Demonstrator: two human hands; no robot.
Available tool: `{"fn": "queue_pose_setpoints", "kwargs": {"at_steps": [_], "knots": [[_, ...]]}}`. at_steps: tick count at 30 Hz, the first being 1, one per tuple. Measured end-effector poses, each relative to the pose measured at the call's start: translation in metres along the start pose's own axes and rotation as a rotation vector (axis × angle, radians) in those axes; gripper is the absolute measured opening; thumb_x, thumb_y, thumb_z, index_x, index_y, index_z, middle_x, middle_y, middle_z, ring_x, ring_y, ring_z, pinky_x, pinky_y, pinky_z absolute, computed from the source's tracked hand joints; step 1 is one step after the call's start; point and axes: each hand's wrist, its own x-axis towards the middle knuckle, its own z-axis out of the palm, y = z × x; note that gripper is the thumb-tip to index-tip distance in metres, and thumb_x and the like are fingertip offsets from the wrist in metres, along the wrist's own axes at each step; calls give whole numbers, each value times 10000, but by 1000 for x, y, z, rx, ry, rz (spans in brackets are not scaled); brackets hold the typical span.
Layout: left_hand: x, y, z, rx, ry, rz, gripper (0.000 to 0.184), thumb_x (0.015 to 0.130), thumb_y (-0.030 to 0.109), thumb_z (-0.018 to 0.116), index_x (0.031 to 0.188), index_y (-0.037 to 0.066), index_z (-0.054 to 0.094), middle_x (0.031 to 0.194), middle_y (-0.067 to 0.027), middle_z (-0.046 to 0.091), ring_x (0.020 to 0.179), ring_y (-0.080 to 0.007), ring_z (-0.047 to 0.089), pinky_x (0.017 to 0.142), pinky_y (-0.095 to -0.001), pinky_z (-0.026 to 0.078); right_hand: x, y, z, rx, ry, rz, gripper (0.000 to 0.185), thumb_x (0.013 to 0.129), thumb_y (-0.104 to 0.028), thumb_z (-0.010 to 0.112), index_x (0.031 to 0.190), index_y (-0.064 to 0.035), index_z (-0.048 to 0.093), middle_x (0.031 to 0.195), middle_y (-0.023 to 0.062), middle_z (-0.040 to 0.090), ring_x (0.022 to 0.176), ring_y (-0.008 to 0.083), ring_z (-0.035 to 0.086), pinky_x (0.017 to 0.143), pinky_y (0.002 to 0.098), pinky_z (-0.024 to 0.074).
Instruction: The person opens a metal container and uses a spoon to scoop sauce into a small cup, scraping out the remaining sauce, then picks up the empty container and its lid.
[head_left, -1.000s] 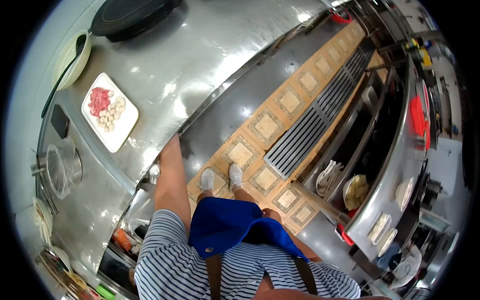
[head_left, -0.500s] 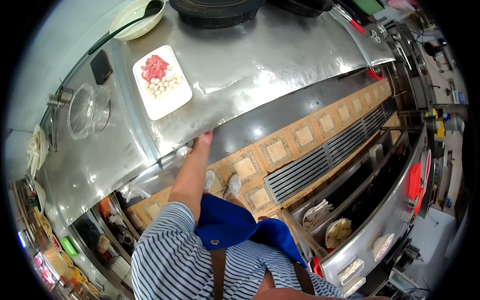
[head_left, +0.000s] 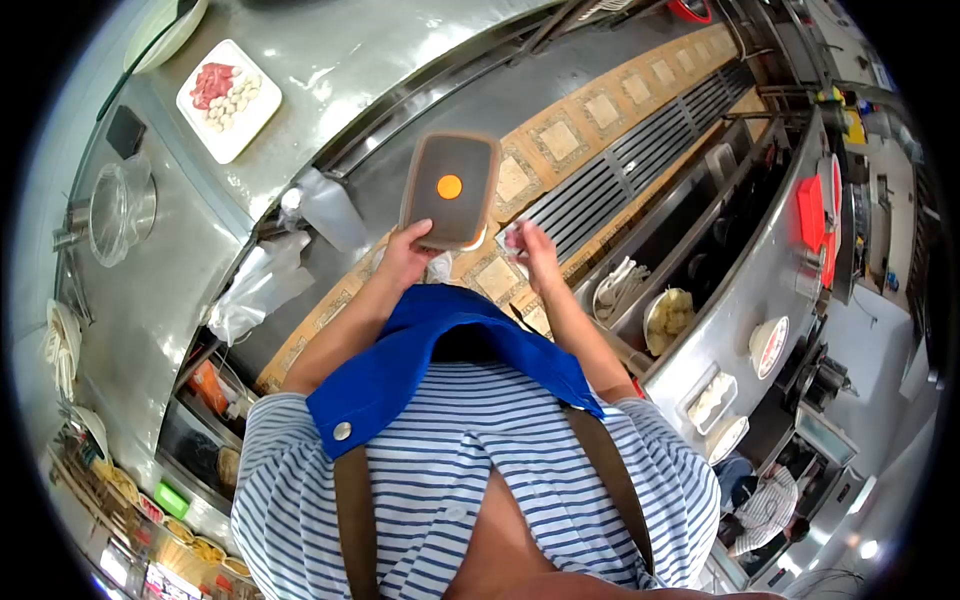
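Observation:
My left hand [head_left: 407,255] grips the lower left edge of a rectangular food container [head_left: 468,215] with a greyish lid and an orange round spot in its middle. It is held in front of my apron, over the floor. To its right my right hand [head_left: 538,258] is apart from it, with its fingers curled together; what they hold, if anything, is too blurred to make out. On the steel counter to the left lies a white tray [head_left: 232,142] with red meat slices [head_left: 211,85] and small whitish balls [head_left: 232,103].
Left of the tray are a phone [head_left: 126,131] and a pot covered in clear plastic [head_left: 122,210]. Plastic bags [head_left: 262,285] hang by the counter's edge. A floor grate [head_left: 630,155] runs ahead. At right stands a steel counter with bowls [head_left: 769,348]; a person [head_left: 770,508] is beyond.
My left hand has come back from under the counter's edge and now holds the food container. My right hand has come into view. The view has shifted, so the tray sits farther up and left.

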Motion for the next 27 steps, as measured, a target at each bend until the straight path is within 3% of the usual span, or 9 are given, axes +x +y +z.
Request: {"fn": "queue_pose_setpoints", "kwargs": {"at_steps": [3, 5, 7, 8, 11, 16, 21, 23, 27], "knots": [[-38, -1, 21, 11, -132, -5, 496, 788, 169, 589, 1222, -13, 431, 1172, -146, 529, 1091, -278, 507, 941, -410, 395, -24, -57, 19, 133, -201, -223, 553, 872, -430, 515, 1283, -75, 406, 1125, 51, 531, 979, 137, 511, 730, 268, 445], [-63, 6, 32, -16, -155, 24, 503, 781, 146, 591, 1228, -15, 426, 1178, -142, 525, 1092, -265, 507, 944, -396, 396, -31, -70, 31, 153, -338, -276, 577, 873, -345, 543, 1329, -54, 342, 1202, 76, 480, 1061, 165, 489, 784, 294, 459], [-86, 14, 38, 33, -131, 193, 504, 773, 138, 599, 1223, -13, 429, 1161, -123, 534, 1084, -241, 513, 944, -378, 399, -44, -77, 53, -44, -425, -605, 657, 835, -279, 607, 1350, -25, 287, 1250, 98, 431, 1098, 184, 468, 789, 308, 468], [-94, 18, 29, 29, -92, 220, 507, 759, 114, 616, 1219, -3, 436, 1143, -104, 543, 1073, -219, 517, 934, -355, 407, -60, -88, 70, -44, -445, -631, 707, 785, -211, 662, 1342, 9, 286, 1266, 125, 407, 1116, 196, 457, 775, 296, 473], [-131, 31, 22, 64, -36, 445, 532, 745, 103, 635, 1228, 19, 428, 1132, -90, 545, 1063, -202, 518, 923, -340, 415, -75, -93, 114, -186, -433, -608, 676, 773, -180, 667, 1322, 14, 325, 1243, 133, 418, 1089, 199, 473, 736, 271, 474], [-194, 38, -19, -148, 120, 735, 531, 763, 83, 635, 1241, 53, 405, 1132, -90, 529, 1072, -214, 506, 912, -396, 423, -105, -92, 218, -446, -470, -888, 482, 788, -157, 634, 1204, 12, 457, 1053, 138, 521, 908, 206, 558, 713, 299, 476], [-265, 47, -88, -353, 230, 942, 563, 780, 114, 641, 1258, 58, 348, 1167, -98, 500, 1066, -239, 513, 891, -446, 427, -155, -63, 340, -527, -700, -1001, 457, 794, -142, 613, 1205, -10, 463, 1043, 158, 527, 908, 247, 559, 729, 326, 475], [-293, 65, -120, -386, 272, 990, 556, 784, 126, 643, 1248, 59, 345, 1167, -98, 498, 1060, -240, 516, 879, -448, 432, -172, -42, 391, -597, -767, -943, 459, 793, -149, 609, 1203, -8, 461, 1038, 172, 530, 923, 265, 557, 771, 328, 461], [-345, 101, -171, -390, 321, 1050, 533, 794, 186, 653, 1211, 84, 338, 1131, -86, 510, 1045, -231, 521, 844, -431, 434, -190, -6, 481, -614, -788, -1037, 503, 785, -167, 615, 1222, 18, 448, 1066, 182, 537, 956, 269, 552, 813, 340, 444]]}}
